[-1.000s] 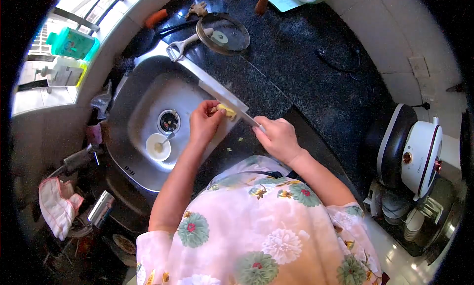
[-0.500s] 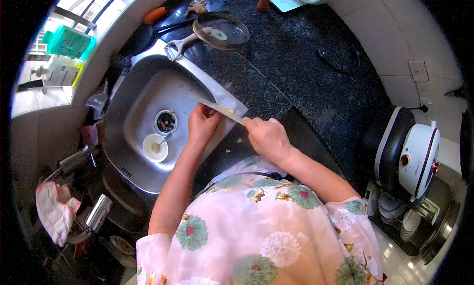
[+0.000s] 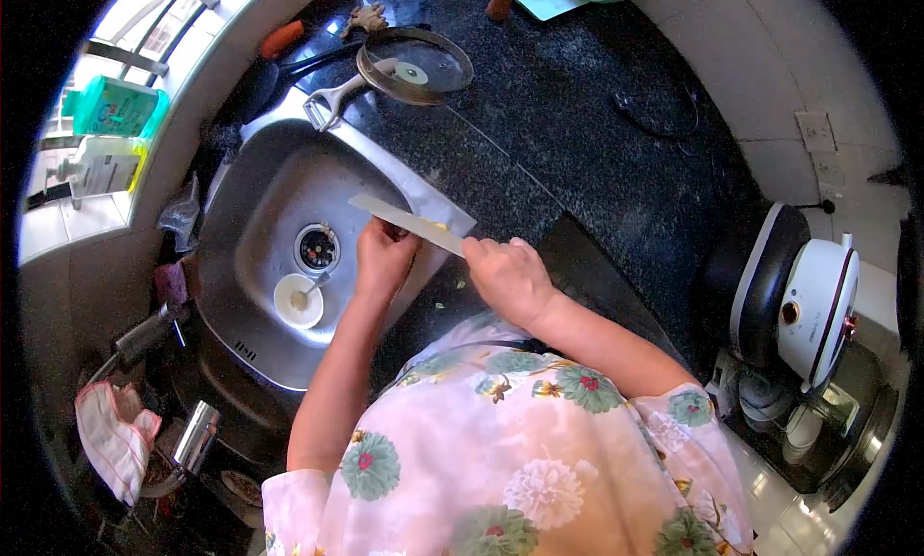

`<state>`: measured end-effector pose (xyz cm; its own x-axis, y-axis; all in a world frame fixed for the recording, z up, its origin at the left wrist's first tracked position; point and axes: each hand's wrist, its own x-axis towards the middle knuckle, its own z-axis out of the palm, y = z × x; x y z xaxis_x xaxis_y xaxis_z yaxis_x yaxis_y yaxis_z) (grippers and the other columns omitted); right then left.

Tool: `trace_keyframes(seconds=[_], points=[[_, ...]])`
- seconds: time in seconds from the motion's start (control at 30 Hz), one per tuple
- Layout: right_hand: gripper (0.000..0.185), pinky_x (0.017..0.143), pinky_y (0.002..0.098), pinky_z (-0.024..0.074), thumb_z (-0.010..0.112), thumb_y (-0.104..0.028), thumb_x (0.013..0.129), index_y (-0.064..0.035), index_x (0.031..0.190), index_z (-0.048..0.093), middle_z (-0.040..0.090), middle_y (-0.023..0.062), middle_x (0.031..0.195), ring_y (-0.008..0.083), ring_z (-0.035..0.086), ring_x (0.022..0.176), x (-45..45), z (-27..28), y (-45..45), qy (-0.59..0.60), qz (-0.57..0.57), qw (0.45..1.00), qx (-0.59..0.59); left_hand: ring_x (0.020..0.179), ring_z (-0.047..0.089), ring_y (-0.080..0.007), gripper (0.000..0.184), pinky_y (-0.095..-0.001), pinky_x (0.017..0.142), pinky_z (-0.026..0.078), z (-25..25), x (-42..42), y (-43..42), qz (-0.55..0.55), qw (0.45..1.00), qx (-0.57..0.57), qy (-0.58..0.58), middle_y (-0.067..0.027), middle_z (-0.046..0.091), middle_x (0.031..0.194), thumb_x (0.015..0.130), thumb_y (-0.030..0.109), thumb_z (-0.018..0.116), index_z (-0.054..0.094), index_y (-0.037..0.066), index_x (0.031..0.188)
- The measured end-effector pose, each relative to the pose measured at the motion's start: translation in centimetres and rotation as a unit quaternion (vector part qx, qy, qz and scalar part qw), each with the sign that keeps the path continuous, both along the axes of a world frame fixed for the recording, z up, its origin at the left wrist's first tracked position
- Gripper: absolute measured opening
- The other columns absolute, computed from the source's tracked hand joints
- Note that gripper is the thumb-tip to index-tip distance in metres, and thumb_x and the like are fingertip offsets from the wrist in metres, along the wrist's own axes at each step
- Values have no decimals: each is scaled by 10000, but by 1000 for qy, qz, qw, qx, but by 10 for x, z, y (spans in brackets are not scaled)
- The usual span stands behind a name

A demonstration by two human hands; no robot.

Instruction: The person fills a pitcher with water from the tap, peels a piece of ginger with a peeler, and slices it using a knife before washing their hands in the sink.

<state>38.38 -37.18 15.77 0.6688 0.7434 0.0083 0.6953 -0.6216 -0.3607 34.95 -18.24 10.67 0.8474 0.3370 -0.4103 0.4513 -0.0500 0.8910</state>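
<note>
My right hand (image 3: 512,279) is closed around the handle of a kitchen knife (image 3: 404,219), whose broad blade points left over the sink's near-right edge. Some yellow bits (image 3: 441,226) lie at the blade, close to my right hand. My left hand (image 3: 385,259) is curled just under the blade, its fingers bent; what they hold is hidden behind the blade. Below and left of that hand, a white bowl (image 3: 298,302) with a spoon (image 3: 318,282) stands in the steel sink (image 3: 366,171), near the drain (image 3: 318,249).
Behind the sink lie a peeler (image 3: 332,103), a round glass lid (image 3: 438,65), a carrot (image 3: 281,39) and a ginger root (image 3: 366,19). A dark board (image 3: 597,277) is right of my hands. A white appliance (image 3: 818,301) stands far right; bottles (image 3: 115,105) line the window sill.
The knife has slid leftward across my left hand, and more of its blade shows. My right hand has moved slightly left and down. The whole view has shifted a little.
</note>
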Motion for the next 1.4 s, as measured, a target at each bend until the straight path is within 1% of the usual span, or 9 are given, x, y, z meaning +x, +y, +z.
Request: trace_keyframes(seconds=[0.23,0.33,0.53,0.63,0.73,0.87,1.13,1.23,1.4], points=[[75,584,372,474,521,-67,773,-60,847,513,595,85,678,258,623,616,10,-6,15,23,6,1000,-16,739,585,-127,239,-275,686,479,-9,0,-2,31,999,-30,-30,-91,646,839,735,35,640,563,-68,936],[69,572,415,494,513,-73,785,-48,849,517,606,109,680,287,632,612,12,-11,17,31,0,1000,-1,736,584,-123,229,-272,678,479,-15,-1,-1,29,998,-35,-37,-87,642,827,743,51,648,561,-63,921],[91,561,500,504,514,-108,803,-28,848,518,615,178,661,350,632,606,19,-13,24,89,-25,996,-4,679,545,-112,228,-261,616,456,1,0,0,-10,1000,18,0,-55,612,763,752,104,692,565,-22,894],[101,577,498,504,522,-117,804,-32,859,519,617,197,666,374,630,637,25,-17,30,114,-32,993,-10,672,531,-108,223,-258,608,451,-7,-1,-2,8,1000,9,-24,-42,587,745,752,108,699,558,-15,872],[111,582,496,504,517,-120,806,-36,878,519,614,209,677,396,621,650,25,-16,35,129,-42,991,9,713,539,-109,239,-256,638,458,-7,-2,1,-16,999,43,22,-52,595,796,754,111,704,556,-12,895],[125,591,498,497,515,-128,808,-44,901,516,615,204,691,385,620,657,26,-18,26,139,-44,989,16,744,549,-113,245,-253,670,466,-26,-9,0,13,999,-27,-20,-51,598,835,764,112,699,554,-8,921],[121,603,505,474,513,-145,821,-52,898,522,609,201,709,400,602,685,30,-9,9,158,-72,985,-3,730,542,-86,247,-232,660,460,-11,-19,-1,5,994,-93,-63,-40,604,813,771,85,698,550,-17,940],[125,613,508,468,509,-150,825,-51,901,519,606,205,714,406,596,691,30,-11,7,179,-72,981,22,706,536,-79,246,-223,640,453,-2,-19,-5,50,992,-108,-31,-29,595,795,775,95,698,554,-10,945],[144,620,517,460,498,-155,830,-47,923,523,603,212,723,408,592,695,29,5,10,207,-71,975,38,742,549,-102,259,-241,660,466,-19,-9,1,9,994,-105,-14,-37,594,843,802,133,686,551,-4,976]])
